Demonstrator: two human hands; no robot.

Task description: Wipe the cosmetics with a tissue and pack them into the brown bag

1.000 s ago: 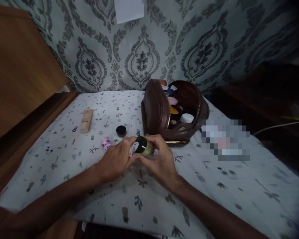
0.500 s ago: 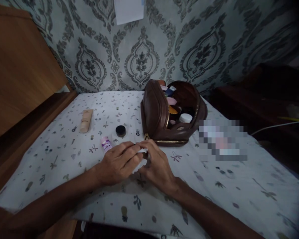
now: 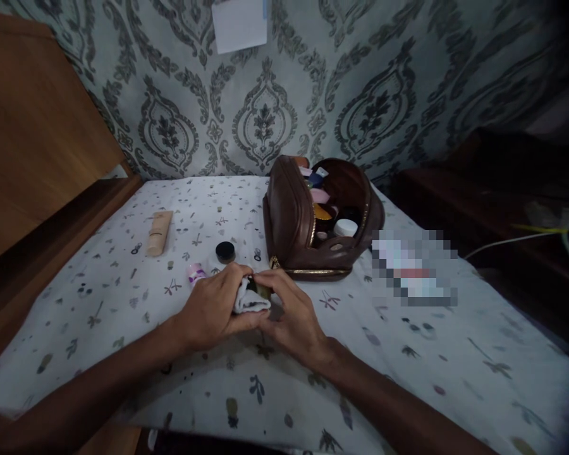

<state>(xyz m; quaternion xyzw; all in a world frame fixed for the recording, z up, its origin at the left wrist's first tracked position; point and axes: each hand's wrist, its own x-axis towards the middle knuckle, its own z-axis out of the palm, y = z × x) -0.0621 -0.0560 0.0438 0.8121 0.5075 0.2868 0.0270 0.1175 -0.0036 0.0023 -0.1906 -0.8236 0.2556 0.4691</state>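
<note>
My left hand [image 3: 211, 308] is closed on a folded white cloth [image 3: 252, 302], pressing it against a small dark and yellowish-green container [image 3: 262, 290]. Around the other side of that container curl the fingers of my right hand [image 3: 295, 316]; its exact kind is hidden between the hands. Just beyond my left hand lies a pink and purple small tube [image 3: 196, 272], partly covered by the fingers. A small jar with a black lid [image 3: 225, 251] stands a little farther off. To the left rests a beige tube [image 3: 160, 232].
A brown toiletry bag [image 3: 284, 215], unzipped, holds several items, among them a white-lidded jar [image 3: 346, 227]. A blurred-out flat object [image 3: 412, 268] lies to its right. The patterned sheet [image 3: 194, 398] covers the surface; a wooden panel [image 3: 42, 126] bounds the left, a patterned wall the back.
My left hand has turned and drawn back slightly, so the cloth and the container between my hands show more. The whole view has shifted a little.
</note>
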